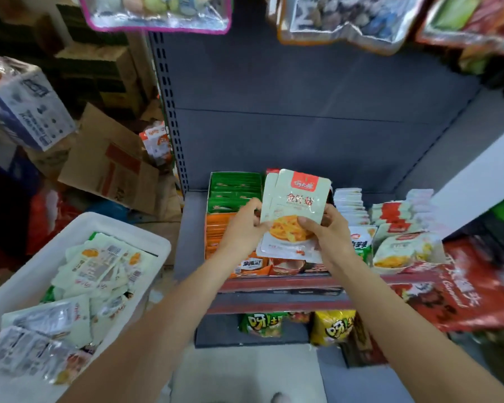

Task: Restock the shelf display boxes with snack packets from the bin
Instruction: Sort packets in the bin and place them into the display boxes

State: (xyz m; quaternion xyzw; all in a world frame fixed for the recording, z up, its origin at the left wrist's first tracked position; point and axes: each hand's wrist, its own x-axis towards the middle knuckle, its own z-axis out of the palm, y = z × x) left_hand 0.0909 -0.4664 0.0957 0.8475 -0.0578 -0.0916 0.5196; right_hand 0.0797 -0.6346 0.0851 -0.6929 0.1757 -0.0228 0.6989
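I see both hands raised in front of the shelf (pixel 274 283), sharing a small stack of pale snack packets (pixel 294 205). The left hand (pixel 242 231) grips the stack's left edge, fingers curled behind it and the thumb on the front. The right hand (pixel 326 231) grips the lower right side, its thumb pressed across the printed picture of yellow food. The front packet stands upright with a red label at the top – at least 2 more packets show fanned out behind and below it, though I cannot count the whole stack.

The stack is held just above the display boxes on the shelf. Directly behind the left hand sits an orange display box (pixel 216 237) with green packets (pixel 233 190) packed upright in its back part. To the right of the hands, a row of white packets (pixel 349 205) stands on edge, and further right lie red-and-white packets (pixel 393 213) and a yellow-fronted packet (pixel 402 251). A large red bag (pixel 463 295) hangs over the shelf's right end.

At lower left stands the white bin (pixel 146 237), loosely filled with more pale packets (pixel 99 266) lying at all angles, many back side up – well apart from the hands. Cardboard boxes (pixel 111 167) pile up on the floor behind the bin. Below the shelf, green and yellow snack bags (pixel 332 327) sit on a lower level.
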